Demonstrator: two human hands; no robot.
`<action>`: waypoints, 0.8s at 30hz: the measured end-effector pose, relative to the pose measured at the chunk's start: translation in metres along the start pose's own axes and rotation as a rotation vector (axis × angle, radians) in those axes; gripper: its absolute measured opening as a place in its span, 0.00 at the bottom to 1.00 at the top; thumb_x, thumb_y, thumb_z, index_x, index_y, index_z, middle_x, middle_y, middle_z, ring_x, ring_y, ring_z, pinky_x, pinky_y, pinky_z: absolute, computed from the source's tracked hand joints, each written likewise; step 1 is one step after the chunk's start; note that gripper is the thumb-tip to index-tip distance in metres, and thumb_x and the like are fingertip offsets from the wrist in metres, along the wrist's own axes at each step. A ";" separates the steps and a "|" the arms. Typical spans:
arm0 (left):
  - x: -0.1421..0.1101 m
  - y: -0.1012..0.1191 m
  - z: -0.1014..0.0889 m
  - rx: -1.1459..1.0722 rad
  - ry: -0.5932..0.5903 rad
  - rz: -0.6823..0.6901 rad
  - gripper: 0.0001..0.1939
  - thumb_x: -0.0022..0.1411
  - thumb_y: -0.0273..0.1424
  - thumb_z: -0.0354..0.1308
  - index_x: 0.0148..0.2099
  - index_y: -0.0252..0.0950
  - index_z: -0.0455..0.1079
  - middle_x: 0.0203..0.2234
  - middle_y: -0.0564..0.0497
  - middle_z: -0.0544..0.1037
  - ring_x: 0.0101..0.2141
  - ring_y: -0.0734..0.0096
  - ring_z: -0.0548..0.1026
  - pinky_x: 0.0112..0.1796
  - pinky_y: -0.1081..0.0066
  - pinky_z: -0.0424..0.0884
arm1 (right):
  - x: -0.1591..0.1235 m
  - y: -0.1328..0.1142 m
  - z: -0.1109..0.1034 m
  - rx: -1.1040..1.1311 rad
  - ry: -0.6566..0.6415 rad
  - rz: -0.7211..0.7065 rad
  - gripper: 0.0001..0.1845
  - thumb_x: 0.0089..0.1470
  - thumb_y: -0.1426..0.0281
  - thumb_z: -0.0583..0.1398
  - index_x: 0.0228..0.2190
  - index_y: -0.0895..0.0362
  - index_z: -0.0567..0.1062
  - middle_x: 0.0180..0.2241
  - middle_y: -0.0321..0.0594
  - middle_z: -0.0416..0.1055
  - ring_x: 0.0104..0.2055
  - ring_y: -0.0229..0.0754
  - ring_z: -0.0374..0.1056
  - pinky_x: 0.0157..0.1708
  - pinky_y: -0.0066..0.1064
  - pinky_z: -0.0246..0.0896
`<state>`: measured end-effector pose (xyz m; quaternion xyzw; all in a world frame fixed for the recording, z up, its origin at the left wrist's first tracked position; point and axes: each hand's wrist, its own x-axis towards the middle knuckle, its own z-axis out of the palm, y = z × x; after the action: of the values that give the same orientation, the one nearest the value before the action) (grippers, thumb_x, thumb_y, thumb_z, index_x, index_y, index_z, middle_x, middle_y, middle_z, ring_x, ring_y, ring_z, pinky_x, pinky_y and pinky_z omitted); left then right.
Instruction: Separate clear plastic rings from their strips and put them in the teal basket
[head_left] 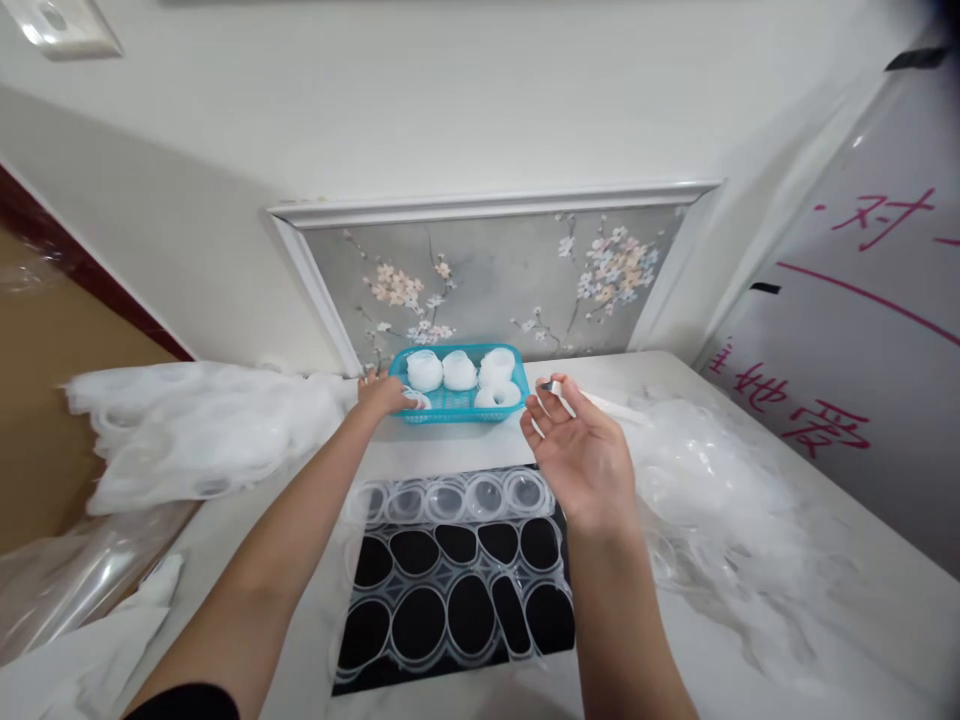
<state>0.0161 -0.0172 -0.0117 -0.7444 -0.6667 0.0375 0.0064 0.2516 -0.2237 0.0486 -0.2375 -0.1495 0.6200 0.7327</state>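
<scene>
My left hand point(382, 393) is at the left end of a blue plastic basket point(450, 417), its fingers outside the rim and its thumb inside, near a white ringed piece point(417, 399). White rounded stacks stand in the basket, among them one at the back left point(424, 371) and a ring-shaped one point(498, 397) at the front right. Right of the basket, my right hand point(581, 455) is raised with its palm turned up. Its thumb and forefinger pinch a small shiny metal piece point(551, 387) whose kind I cannot make out; the other fingers are loosely curled.
In front lies a clear plastic sheet with oval cut-outs point(471, 570) over a black mat point(472, 615). White translucent sheets point(217, 425) are piled at left, crumpled clear plastic point(705, 490) at right. Behind stands a wall with a framed flower panel point(480, 270); a whiteboard point(862, 330) is at right.
</scene>
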 end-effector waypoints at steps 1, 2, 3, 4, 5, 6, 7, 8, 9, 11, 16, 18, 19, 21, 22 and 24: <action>0.001 0.002 0.001 0.006 0.000 -0.013 0.36 0.43 0.59 0.59 0.48 0.40 0.75 0.60 0.39 0.61 0.62 0.33 0.47 0.56 0.45 0.50 | 0.001 0.000 -0.001 -0.014 -0.001 -0.007 0.04 0.48 0.67 0.65 0.30 0.52 0.76 0.33 0.33 0.75 0.37 0.37 0.70 0.40 0.30 0.63; 0.001 0.003 0.001 0.007 0.003 -0.031 0.35 0.44 0.58 0.59 0.48 0.40 0.75 0.61 0.40 0.60 0.63 0.34 0.46 0.56 0.45 0.49 | 0.001 0.000 -0.002 -0.029 -0.002 -0.014 0.04 0.48 0.67 0.64 0.30 0.51 0.75 0.33 0.33 0.75 0.37 0.37 0.70 0.40 0.31 0.63; 0.002 0.004 0.001 0.005 0.008 -0.047 0.34 0.44 0.57 0.60 0.48 0.40 0.75 0.61 0.40 0.60 0.63 0.35 0.46 0.57 0.46 0.49 | 0.001 0.000 -0.002 -0.044 -0.002 -0.020 0.05 0.48 0.66 0.64 0.30 0.51 0.75 0.33 0.33 0.75 0.38 0.37 0.70 0.41 0.31 0.63; 0.002 0.005 0.001 0.003 0.013 -0.051 0.33 0.45 0.56 0.60 0.48 0.40 0.75 0.61 0.41 0.60 0.63 0.36 0.46 0.57 0.47 0.49 | 0.002 0.000 -0.003 -0.060 -0.002 -0.025 0.05 0.48 0.66 0.64 0.30 0.51 0.75 0.33 0.33 0.75 0.38 0.37 0.70 0.41 0.31 0.63; 0.001 0.006 0.001 0.000 0.020 -0.052 0.32 0.46 0.55 0.60 0.47 0.40 0.75 0.61 0.41 0.60 0.63 0.37 0.46 0.57 0.47 0.48 | 0.002 -0.001 -0.003 -0.072 -0.002 -0.028 0.05 0.49 0.66 0.64 0.31 0.51 0.75 0.33 0.33 0.75 0.38 0.38 0.70 0.41 0.32 0.63; 0.001 0.007 0.001 -0.005 0.029 -0.051 0.30 0.47 0.54 0.60 0.47 0.40 0.75 0.61 0.41 0.60 0.63 0.37 0.46 0.57 0.47 0.48 | 0.002 -0.001 -0.002 -0.078 -0.002 -0.028 0.05 0.49 0.66 0.64 0.31 0.51 0.75 0.33 0.33 0.75 0.38 0.37 0.70 0.41 0.32 0.63; 0.000 0.008 0.001 -0.010 0.038 -0.051 0.29 0.47 0.53 0.61 0.46 0.39 0.76 0.61 0.40 0.60 0.63 0.38 0.47 0.57 0.47 0.49 | 0.002 -0.001 -0.002 -0.078 -0.002 -0.026 0.04 0.49 0.66 0.63 0.31 0.51 0.75 0.33 0.33 0.75 0.38 0.37 0.70 0.41 0.32 0.63; -0.001 0.008 0.001 -0.018 0.049 -0.051 0.28 0.48 0.52 0.61 0.45 0.39 0.76 0.61 0.40 0.61 0.63 0.38 0.48 0.57 0.47 0.49 | 0.002 -0.001 -0.001 -0.075 -0.002 -0.024 0.04 0.49 0.66 0.63 0.31 0.51 0.75 0.33 0.33 0.74 0.38 0.37 0.70 0.41 0.31 0.64; -0.002 0.009 0.000 -0.027 0.061 -0.050 0.26 0.48 0.50 0.62 0.44 0.38 0.76 0.60 0.39 0.62 0.62 0.38 0.49 0.56 0.47 0.50 | 0.001 -0.001 -0.001 -0.075 -0.001 -0.024 0.04 0.49 0.66 0.63 0.31 0.51 0.74 0.33 0.33 0.74 0.38 0.37 0.70 0.41 0.31 0.64; -0.004 0.009 0.000 -0.053 0.085 -0.047 0.22 0.49 0.47 0.63 0.42 0.37 0.76 0.58 0.40 0.64 0.61 0.38 0.51 0.56 0.47 0.51 | 0.000 -0.001 0.000 -0.093 -0.006 -0.034 0.04 0.50 0.66 0.63 0.31 0.51 0.74 0.34 0.34 0.74 0.37 0.37 0.70 0.41 0.31 0.64; -0.011 0.007 -0.004 -0.157 0.147 -0.014 0.16 0.49 0.42 0.65 0.37 0.37 0.78 0.52 0.41 0.71 0.59 0.37 0.56 0.54 0.47 0.55 | 0.002 0.000 -0.001 -0.252 -0.046 -0.115 0.06 0.52 0.62 0.61 0.32 0.51 0.73 0.36 0.35 0.74 0.39 0.38 0.70 0.42 0.34 0.65; -0.018 0.007 -0.006 -0.208 0.192 0.028 0.15 0.52 0.40 0.64 0.38 0.35 0.78 0.53 0.42 0.71 0.58 0.41 0.59 0.54 0.50 0.57 | 0.000 -0.001 0.000 -0.333 -0.067 -0.148 0.08 0.52 0.60 0.60 0.32 0.50 0.73 0.37 0.35 0.74 0.40 0.39 0.70 0.43 0.34 0.65; -0.025 0.007 -0.007 -0.233 0.220 0.054 0.15 0.55 0.40 0.62 0.39 0.35 0.78 0.54 0.42 0.69 0.57 0.45 0.61 0.54 0.53 0.57 | -0.004 -0.003 0.002 -0.373 -0.084 -0.161 0.08 0.53 0.59 0.59 0.32 0.50 0.73 0.37 0.34 0.74 0.40 0.39 0.70 0.43 0.34 0.65; -0.046 0.006 -0.005 -0.284 0.284 0.104 0.15 0.61 0.39 0.56 0.43 0.35 0.77 0.56 0.45 0.67 0.57 0.56 0.62 0.56 0.60 0.57 | -0.016 -0.009 0.007 -0.464 -0.151 -0.188 0.09 0.54 0.58 0.58 0.32 0.49 0.74 0.37 0.34 0.74 0.41 0.39 0.70 0.42 0.34 0.64; -0.061 0.004 -0.003 -0.312 0.320 0.142 0.15 0.63 0.39 0.54 0.43 0.36 0.77 0.56 0.47 0.67 0.56 0.60 0.63 0.56 0.62 0.57 | -0.025 -0.013 0.009 -0.544 -0.197 -0.207 0.10 0.55 0.59 0.57 0.32 0.50 0.74 0.36 0.34 0.74 0.41 0.39 0.70 0.42 0.33 0.64; -0.100 -0.002 0.006 -0.399 0.421 0.290 0.13 0.62 0.39 0.55 0.38 0.38 0.77 0.51 0.48 0.71 0.52 0.61 0.66 0.55 0.60 0.60 | -0.045 -0.021 0.011 -0.828 -0.331 -0.219 0.08 0.56 0.62 0.58 0.31 0.51 0.76 0.35 0.35 0.74 0.40 0.39 0.69 0.42 0.32 0.62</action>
<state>0.0027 -0.1167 -0.0131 -0.8097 -0.5319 -0.2480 -0.0071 0.2554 -0.2685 0.0728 -0.3909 -0.5241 0.4565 0.6034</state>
